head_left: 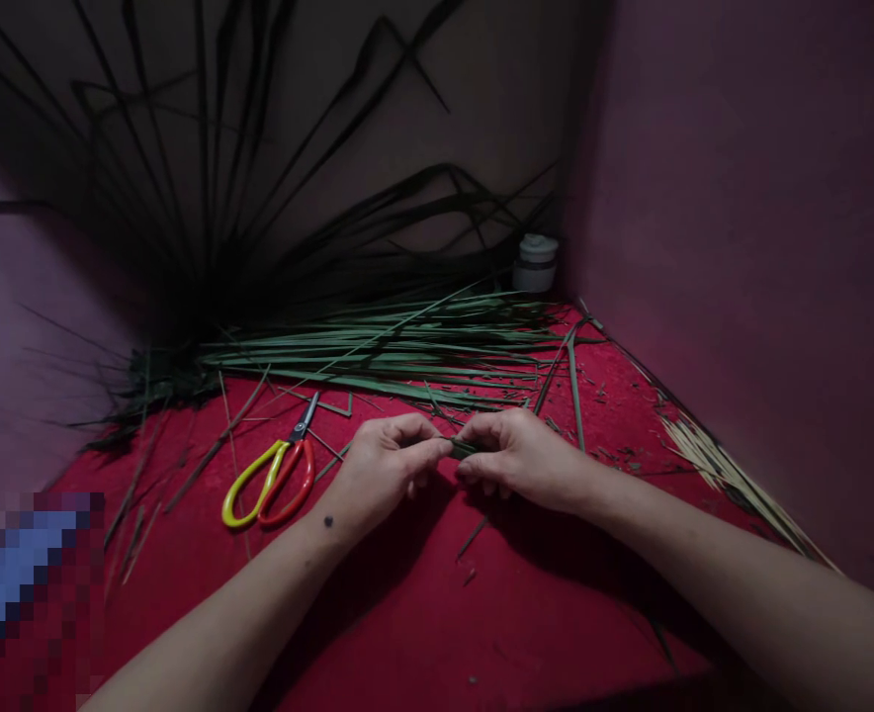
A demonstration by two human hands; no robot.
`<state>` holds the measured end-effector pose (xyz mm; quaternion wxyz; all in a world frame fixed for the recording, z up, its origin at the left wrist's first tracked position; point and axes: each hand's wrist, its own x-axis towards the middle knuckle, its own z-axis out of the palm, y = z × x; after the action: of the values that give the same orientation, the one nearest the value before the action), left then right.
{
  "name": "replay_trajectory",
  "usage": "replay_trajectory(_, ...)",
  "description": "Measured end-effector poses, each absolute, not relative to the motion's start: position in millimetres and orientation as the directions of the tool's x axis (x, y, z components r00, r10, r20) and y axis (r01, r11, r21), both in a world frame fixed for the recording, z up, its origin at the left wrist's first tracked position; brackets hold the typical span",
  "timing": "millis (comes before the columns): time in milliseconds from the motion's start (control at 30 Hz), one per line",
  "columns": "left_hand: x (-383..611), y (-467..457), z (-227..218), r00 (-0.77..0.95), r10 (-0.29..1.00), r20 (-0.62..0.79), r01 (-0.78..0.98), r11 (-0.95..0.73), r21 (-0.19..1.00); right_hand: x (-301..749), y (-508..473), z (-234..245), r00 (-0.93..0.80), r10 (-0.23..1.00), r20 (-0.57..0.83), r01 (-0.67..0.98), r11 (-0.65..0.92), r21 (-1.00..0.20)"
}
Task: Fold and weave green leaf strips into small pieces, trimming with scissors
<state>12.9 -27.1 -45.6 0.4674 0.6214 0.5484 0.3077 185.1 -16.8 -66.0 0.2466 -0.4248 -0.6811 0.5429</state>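
Observation:
Between the fingertips of both hands is a small dark green piece of folded leaf strip (464,448). My left hand (393,457) pinches its left end, thumb and forefinger together. At the other end, my right hand (515,453) grips it the same way. Much of the piece is hidden by the fingers. Left of my left hand lie scissors (287,475) with one yellow and one red handle, blades pointing away. Behind both hands, long green leaf strips (378,346) are spread in a bundle.
A red cloth (437,633) covers the surface, scattered with leaf scraps. Dark, tall fronds (236,178) fan up at the back left. A white lidded container (536,263) stands in the far corner. Pale thin sticks (741,485) lie along the right wall (755,247).

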Motion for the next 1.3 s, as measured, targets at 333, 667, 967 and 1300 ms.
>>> replay_trajectory(333, 13.6, -27.5, -43.0, 0.192, 0.970, -0.149, 0.341, 0.077, 0.937, 185.9, -17.5, -57.2, -0.538, 0.817, -0.207, 0.247, -0.081, -0.966)
replay_trajectory(667, 16.8, -31.2, -40.0, 0.212, 0.963, -0.164, 0.333, 0.086, 0.939, 184.0, -21.5, -55.5, -0.471, 0.880, 0.063, 0.330, 0.241, -0.913)
replay_trajectory(967, 13.7, -30.1, -37.2, 0.233, 0.951, -0.202, 0.273, 0.135, 0.952, 185.1, -16.9, -54.3, -0.417, 0.882, -0.220, 0.025, -0.231, -0.973)
replay_trajectory(1300, 13.7, -29.0, -41.4, 0.254, 0.951, -0.176, 0.318, 0.090, 0.944, 186.2, -18.2, -56.0, -0.455, 0.862, -0.226, 0.072, -0.218, -0.973)
